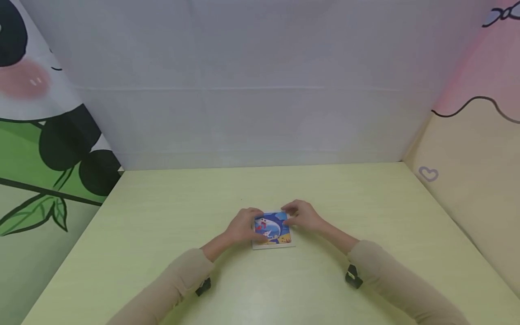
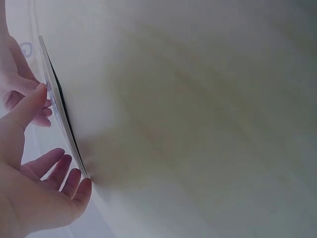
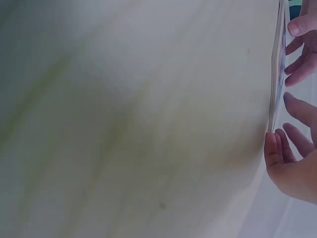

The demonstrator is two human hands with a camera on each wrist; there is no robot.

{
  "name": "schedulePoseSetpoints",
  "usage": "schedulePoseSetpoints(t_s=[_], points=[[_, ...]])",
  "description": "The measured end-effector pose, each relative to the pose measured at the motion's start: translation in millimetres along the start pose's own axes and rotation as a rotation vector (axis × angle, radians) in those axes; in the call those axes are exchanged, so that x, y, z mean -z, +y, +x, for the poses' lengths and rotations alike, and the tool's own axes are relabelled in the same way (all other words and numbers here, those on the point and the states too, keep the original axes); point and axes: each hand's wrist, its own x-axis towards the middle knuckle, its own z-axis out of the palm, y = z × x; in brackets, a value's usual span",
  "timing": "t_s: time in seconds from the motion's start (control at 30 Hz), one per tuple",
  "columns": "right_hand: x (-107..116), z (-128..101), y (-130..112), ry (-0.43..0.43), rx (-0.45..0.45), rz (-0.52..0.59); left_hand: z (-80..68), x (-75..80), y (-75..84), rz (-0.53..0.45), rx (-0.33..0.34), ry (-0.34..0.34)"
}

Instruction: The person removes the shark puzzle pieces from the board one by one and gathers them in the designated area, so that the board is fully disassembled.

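A small square picture board (image 1: 273,228), with a blue sea animal printed above a yellow strip and a pale rim, lies between the hands. Its thin, layered edge shows side-on in both wrist views. My left hand (image 1: 243,227) grips its left side, thumb over the near part of the picture and fingers at the far edge. At the far right corner, my right hand (image 1: 304,215) holds the edge with curled fingertips, its thumb (image 3: 297,106) close over the face. Behind the board, its underside is mostly hidden.
Under the hands stretches a pale yellow-green table (image 1: 260,289). A plain grey-white wall (image 1: 260,90) rises behind it. Printed panels flank the table, a panda-like design (image 1: 65,140) on the left and a pink-and-beige one (image 1: 471,149) on the right.
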Motion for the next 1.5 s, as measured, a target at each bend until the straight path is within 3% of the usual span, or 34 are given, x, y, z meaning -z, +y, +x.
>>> schedulePoseSetpoints(t_s=[0.47,1.17,1.5], points=[[-1.4,-1.9,-4.8,0.031,-0.026,-0.063,0.2,-2.6,1.7,0.097,0.018,-0.061],[3.2,11.6,-2.8,-0.008,-0.010,-0.147,0.8,2.4,3.6,0.104,-0.011,-0.091],[3.5,11.0,-1.8,0.031,-0.034,-0.200,0.1,1.1,7.2,0.119,-0.003,-0.097]])
